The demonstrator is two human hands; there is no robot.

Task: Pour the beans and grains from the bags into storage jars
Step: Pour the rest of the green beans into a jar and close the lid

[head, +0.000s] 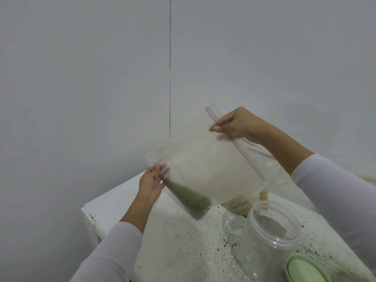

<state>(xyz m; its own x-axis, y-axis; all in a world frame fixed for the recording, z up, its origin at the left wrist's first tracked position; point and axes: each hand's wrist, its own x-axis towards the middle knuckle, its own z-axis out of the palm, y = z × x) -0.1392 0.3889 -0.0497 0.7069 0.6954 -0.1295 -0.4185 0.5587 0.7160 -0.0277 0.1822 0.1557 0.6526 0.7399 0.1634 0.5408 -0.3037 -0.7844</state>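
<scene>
A clear zip bag with a red seal strip hangs tilted above the table. A small heap of green grains sits in its lowest corner. My left hand pinches the bag's lower left edge. My right hand pinches the zip strip at the top right. A clear plastic storage jar stands open on the table below and right of the bag, with a little green grain at its bottom. Its pale green lid lies beside it.
The white speckled table stands against a grey wall, with its left edge close to my left arm. Another clear bag holding tan grains lies behind the jar. Green grains are scattered on the table at the right.
</scene>
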